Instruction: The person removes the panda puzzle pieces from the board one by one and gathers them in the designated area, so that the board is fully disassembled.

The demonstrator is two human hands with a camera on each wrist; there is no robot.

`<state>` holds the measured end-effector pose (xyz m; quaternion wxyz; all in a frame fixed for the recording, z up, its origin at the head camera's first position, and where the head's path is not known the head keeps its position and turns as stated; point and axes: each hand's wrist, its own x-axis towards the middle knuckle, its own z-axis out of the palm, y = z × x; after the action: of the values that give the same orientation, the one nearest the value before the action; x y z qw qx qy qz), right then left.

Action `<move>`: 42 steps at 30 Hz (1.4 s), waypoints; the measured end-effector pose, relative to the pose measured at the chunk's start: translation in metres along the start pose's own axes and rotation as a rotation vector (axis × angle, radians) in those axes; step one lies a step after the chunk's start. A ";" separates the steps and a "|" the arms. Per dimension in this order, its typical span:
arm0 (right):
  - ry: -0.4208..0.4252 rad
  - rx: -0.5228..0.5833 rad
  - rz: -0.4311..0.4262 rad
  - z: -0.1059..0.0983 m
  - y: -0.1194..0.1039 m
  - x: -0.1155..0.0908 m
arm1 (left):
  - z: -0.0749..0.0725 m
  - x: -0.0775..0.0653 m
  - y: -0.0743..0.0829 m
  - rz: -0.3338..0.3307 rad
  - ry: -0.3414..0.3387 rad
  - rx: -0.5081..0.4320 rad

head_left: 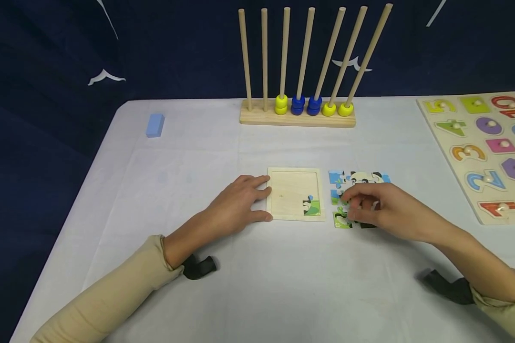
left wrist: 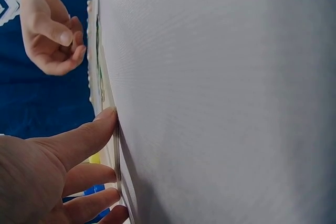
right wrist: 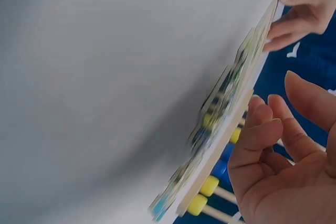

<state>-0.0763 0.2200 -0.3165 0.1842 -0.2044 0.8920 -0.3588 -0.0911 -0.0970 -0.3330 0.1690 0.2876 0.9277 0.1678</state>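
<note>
A shallow square wooden puzzle tray [head_left: 287, 190] lies on the white cloth, with one panda puzzle piece [head_left: 312, 208] in its lower right corner. My left hand [head_left: 240, 202] touches the tray's left edge with fingertips and thumb, seen edge-on in the left wrist view. Just right of the tray lie several loose panda puzzle pieces [head_left: 337, 177], close together. Over them hovers my right hand [head_left: 390, 212], covering some from the head view. Its fingers are loosely bent, and the right wrist view shows nothing between fingers and thumb [right wrist: 310, 98].
Behind the tray stands a wooden peg abacus [head_left: 298, 119] with yellow and blue beads. A knobbed number board [head_left: 493, 163] lies at the right. At the back left is a small blue block [head_left: 155, 125]. Black wrist mounts [head_left: 199, 267] sit at both sleeves.
</note>
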 end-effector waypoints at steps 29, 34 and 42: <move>-0.069 -0.135 -0.019 0.026 -0.034 0.043 | -0.001 -0.001 -0.001 0.000 0.006 -0.004; -0.038 -0.136 -0.033 0.026 -0.033 0.044 | -0.001 0.000 0.000 0.001 0.006 -0.009; -0.051 -0.082 -0.020 0.025 -0.034 0.047 | 0.000 0.001 0.000 -0.003 -0.003 -0.011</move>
<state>-0.0964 0.1597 -0.3174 0.1946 -0.2298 0.8988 -0.3185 -0.0920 -0.0966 -0.3333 0.1723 0.2857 0.9268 0.1724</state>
